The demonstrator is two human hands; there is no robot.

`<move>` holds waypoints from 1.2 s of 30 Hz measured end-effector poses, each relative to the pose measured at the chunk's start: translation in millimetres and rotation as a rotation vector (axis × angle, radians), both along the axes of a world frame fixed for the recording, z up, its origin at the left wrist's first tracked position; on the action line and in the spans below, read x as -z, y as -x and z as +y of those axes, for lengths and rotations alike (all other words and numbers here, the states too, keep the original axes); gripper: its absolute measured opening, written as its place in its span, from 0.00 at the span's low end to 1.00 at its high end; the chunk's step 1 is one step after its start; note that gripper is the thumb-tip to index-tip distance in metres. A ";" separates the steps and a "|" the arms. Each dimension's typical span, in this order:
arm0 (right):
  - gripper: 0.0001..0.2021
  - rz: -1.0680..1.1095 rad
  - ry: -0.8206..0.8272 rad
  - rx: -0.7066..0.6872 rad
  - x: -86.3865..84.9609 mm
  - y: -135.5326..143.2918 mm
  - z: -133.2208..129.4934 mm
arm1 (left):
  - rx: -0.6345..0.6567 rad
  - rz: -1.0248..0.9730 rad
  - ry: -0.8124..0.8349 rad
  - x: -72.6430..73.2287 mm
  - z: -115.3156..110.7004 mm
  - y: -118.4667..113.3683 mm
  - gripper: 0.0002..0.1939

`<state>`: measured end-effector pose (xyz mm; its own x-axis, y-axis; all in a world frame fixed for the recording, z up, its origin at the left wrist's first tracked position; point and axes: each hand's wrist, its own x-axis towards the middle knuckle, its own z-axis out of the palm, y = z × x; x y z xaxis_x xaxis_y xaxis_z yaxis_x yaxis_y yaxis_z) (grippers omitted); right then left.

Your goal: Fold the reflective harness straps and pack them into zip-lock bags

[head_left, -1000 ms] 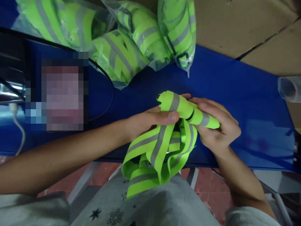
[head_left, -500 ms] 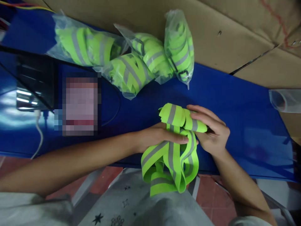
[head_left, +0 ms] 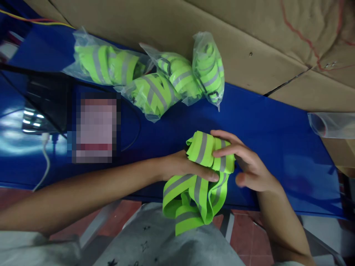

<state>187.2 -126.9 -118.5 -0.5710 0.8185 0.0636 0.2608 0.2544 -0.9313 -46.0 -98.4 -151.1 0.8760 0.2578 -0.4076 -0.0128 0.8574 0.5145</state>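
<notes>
A neon yellow-green reflective strap (head_left: 202,146) with a grey stripe is partly wound into a roll, and its loose loops hang below over the table's front edge. My left hand (head_left: 191,166) is closed on the strap beneath the roll, its thumb lying across the hanging lengths; its other fingers are mostly hidden. My right hand (head_left: 246,162) is at the roll's right side. Its index and middle fingers rest over the wound strap, while the thumb stands apart with a gap below the roll.
Several clear bags of rolled straps (head_left: 154,94) lie along the back of the blue table (head_left: 266,147), against brown cardboard (head_left: 235,48). At left are a glossy black device (head_left: 46,99) with cables and a pixelated item (head_left: 97,127). A clear plastic bag (head_left: 332,125) lies at right.
My right hand has loosened from the roll's right end, its thumb now apart and its fingers over the top. The roll's right part has swung down. My left hand keeps its hold.
</notes>
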 end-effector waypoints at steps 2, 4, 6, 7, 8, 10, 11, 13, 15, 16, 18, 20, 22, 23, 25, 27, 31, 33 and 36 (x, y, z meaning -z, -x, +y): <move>0.10 0.009 -0.024 0.108 5.6 4.2 -0.8 | -0.032 -0.029 -0.034 -0.2 -0.2 0.2 0.21; 0.13 0.010 -0.016 0.183 10.4 7.2 -1.4 | -0.076 -0.065 -0.027 -0.1 -0.9 -0.2 0.27; 0.21 0.030 0.014 0.218 13.0 8.9 -1.9 | -0.116 -0.100 -0.008 -0.1 -1.6 -0.9 0.36; 0.23 0.041 0.019 0.236 13.4 9.3 -2.0 | -0.127 -0.101 -0.008 -0.3 -1.8 -1.3 0.38; 0.24 0.043 0.016 0.251 13.2 9.6 -2.0 | -0.129 -0.094 -0.015 -0.6 -1.9 -1.5 0.38; 0.27 0.017 0.011 0.255 11.9 9.3 -1.8 | -0.102 -0.052 -0.028 -1.2 -1.8 -1.6 0.33; 0.28 0.002 0.023 0.246 11.1 8.8 -1.5 | -0.088 -0.025 -0.030 -1.3 -1.6 -1.5 0.30; 0.32 -0.012 0.097 0.229 9.5 6.8 -1.0 | -0.079 0.013 -0.026 -1.1 -1.4 -1.4 0.28; 0.35 -0.017 0.217 0.239 8.5 3.8 -0.2 | -0.081 0.033 -0.028 -0.5 -1.6 -1.5 0.29; 0.36 -0.027 0.277 0.247 8.2 2.2 0.2 | -0.074 0.035 -0.029 -0.3 -1.9 -1.6 0.30; 0.37 -0.075 0.352 0.244 8.0 -0.6 1.1 | -0.041 0.029 -0.031 -0.5 -2.6 -1.6 0.31; 0.36 -0.128 0.346 0.221 8.3 -2.1 1.7 | -0.013 0.031 -0.040 -1.4 -3.3 -1.0 0.30; 0.32 -0.147 0.274 0.200 8.7 -2.2 1.8 | -0.008 0.060 -0.075 -2.9 -4.0 0.2 0.30; 0.30 -0.143 0.232 0.191 8.8 -2.0 1.7 | -0.010 0.081 -0.102 -3.7 -4.4 0.8 0.31; 0.26 -0.122 0.170 0.171 8.4 -1.2 1.5 | -0.011 0.116 -0.167 -5.1 -5.1 1.6 0.32; 0.24 -0.122 0.149 0.153 7.0 -0.3 1.3 | -0.007 0.131 -0.218 -6.3 -5.9 1.8 0.34; 0.23 -0.113 0.154 0.166 2.3 1.7 0.3 | 0.015 0.169 -0.209 -8.4 -6.6 2.6 0.38; 0.25 -0.096 0.144 0.157 0.0 2.6 -0.5 | 0.039 0.194 -0.192 -9.2 -6.5 3.7 0.39; 0.25 -0.096 0.153 0.147 -0.9 3.6 -0.8 | 0.072 0.239 -0.134 -9.3 -6.7 4.6 0.38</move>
